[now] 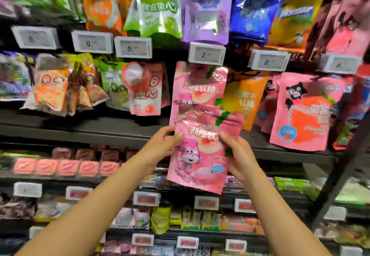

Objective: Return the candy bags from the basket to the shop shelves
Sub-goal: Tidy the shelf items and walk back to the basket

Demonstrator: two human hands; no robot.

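Two hands up, left hand (160, 145) and right hand (241, 155); two matching pink candy bags, one held (202, 155), one hanging behind (198, 89); six grey price tags along the top rail (206, 53); five red packets in a row (68, 168) lower left.

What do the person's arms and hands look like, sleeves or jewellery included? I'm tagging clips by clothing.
Both forearms are bare as far as the frame shows, with no sleeves in view. The left hand and right hand wear no gloves, and no rings, watch or bracelets are visible.
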